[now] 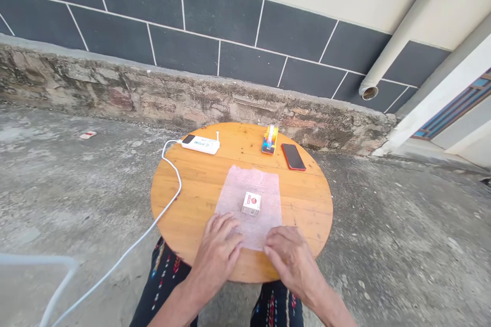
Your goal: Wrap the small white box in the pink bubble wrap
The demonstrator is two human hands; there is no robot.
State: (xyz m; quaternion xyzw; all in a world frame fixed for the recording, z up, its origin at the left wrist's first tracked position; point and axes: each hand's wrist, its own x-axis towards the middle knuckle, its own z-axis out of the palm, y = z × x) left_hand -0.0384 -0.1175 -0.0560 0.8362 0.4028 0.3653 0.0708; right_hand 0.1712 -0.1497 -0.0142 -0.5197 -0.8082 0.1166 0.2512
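A pinkish, see-through sheet that looks like bubble wrap [264,184] lies flat on the round wooden table [184,214]. On its middle sits a small white box [251,203] with red print on top. My left hand [218,245] rests at the sheet's near left corner, fingers stretched forward and a little apart. At the near right corner is my right hand [291,255], its fingers bent loosely and its thumb apart from them. Neither hand touches the box. The undersides of the right fingers are hidden.
Along the table's far side stand a white power bank-like device [200,144], a yellow and blue tape dispenser [269,140] and a red-edged phone [293,157]. A white cable [153,225] runs from the device over the left edge. Beyond is a stone-based wall [172,94].
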